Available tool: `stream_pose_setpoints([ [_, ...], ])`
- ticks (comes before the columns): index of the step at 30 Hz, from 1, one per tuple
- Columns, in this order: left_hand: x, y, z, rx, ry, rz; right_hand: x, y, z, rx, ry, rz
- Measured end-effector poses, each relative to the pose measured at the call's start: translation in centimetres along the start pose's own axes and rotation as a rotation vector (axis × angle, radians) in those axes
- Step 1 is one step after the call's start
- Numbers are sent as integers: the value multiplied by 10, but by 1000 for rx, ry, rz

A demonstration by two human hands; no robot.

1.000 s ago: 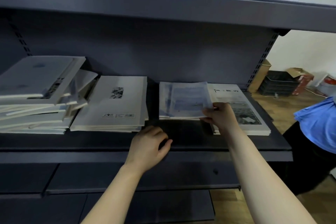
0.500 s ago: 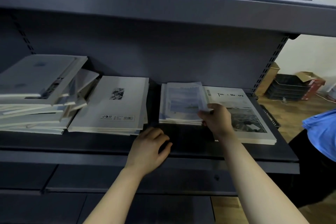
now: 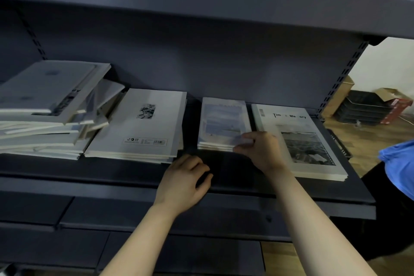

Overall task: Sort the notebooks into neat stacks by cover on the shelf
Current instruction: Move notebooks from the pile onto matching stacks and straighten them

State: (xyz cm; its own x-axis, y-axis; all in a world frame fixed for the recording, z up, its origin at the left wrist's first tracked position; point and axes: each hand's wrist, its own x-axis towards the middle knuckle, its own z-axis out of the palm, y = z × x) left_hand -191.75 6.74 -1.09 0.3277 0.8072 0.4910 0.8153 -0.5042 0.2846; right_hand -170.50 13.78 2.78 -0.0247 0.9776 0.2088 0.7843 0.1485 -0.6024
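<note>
The right hand has its fingers curled at the near right corner of a small stack of pale blue-covered paper notebooks, thumb and fingertips pinching the corner of the top cover. The left hand rests near the front edge of the dark grey metal shelf, just in front of the gap between two stacks. Its fingers are loosely curled and hold nothing.

The blue stack lies flat and fairly square, its edges nearly aligned. Just beside it on the right lies a larger stack of white notebooks with black lettering and a black-and-white photograph on the cover, also squared. The right wrist crosses its near left corner. To the left of the blue stack, across a narrow strip of bare shelf, is a flat stack of plain grey-white notebooks with a small dark picture and a barcode label. At the far left sits a tall, untidy pile of mixed pale notebooks, with several tilted and jutting out at different angles, touching the grey-white stack.

Another dark metal shelf board runs overhead. Past the shelf's right end are stacked black plastic trays, open cardboard boxes and a wooden floor. A piece of blue fabric shows at the right edge.
</note>
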Motion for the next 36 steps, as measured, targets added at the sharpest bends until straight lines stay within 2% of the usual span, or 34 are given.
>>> stream_pose_setpoints([
  [8, -1, -1, 1, 0, 7, -9, 1, -3, 6, -240, 41, 12],
  [17, -1, -3, 3, -7, 5, -10, 5, -1, 6, -148, 15, 89],
  [23, -5, -6, -5, -53, -19, 21, 5, -15, 3, -347, -54, 47],
  [25, -11, -12, -9, -81, -22, 17, 3, -30, 11, -261, -56, -43],
  [27, -18, -18, -15, -93, -24, 6, -3, -49, 24, -41, -20, -116],
  [31, -29, -31, -30, -80, -18, -5, -6, -89, 57, 242, -85, -43],
  [34, -37, -43, -41, -70, -18, -23, -3, -111, 79, 300, -177, 65],
  [36, -42, -51, -48, -68, -15, -38, -3, -121, 89, 217, -173, 86],
])
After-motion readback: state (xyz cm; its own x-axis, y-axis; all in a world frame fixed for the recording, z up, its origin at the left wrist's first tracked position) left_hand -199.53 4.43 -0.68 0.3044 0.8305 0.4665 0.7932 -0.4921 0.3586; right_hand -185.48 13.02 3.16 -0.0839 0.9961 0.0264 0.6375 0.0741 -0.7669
